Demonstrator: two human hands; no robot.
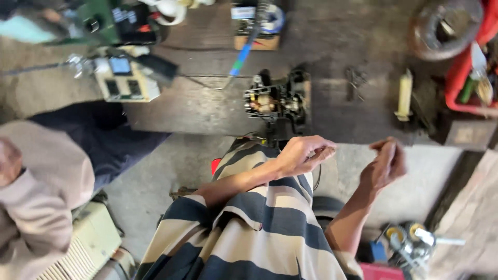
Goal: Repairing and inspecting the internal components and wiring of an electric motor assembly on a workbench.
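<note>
My left hand point(303, 153) hovers just below the edge of the worn wooden bench point(207, 109), fingers curled inward with nothing showing in them. Right above it on the bench sits a small black motor assembly point(275, 99) with copper windings exposed. My right hand point(386, 163) is held up to the right over the concrete floor, apart from the left; its fingers are bunched together and blurred, so anything small inside them is hidden. My striped shirt point(259, 228) fills the lower middle.
Another person's beige sleeve point(36, 192) and dark trousers are at the left. On the bench lie a white meter box point(124, 80), a blue-handled tool point(241, 59), a cream cylinder point(404, 93), a wire coil point(446, 26) and a red tray point(459, 78).
</note>
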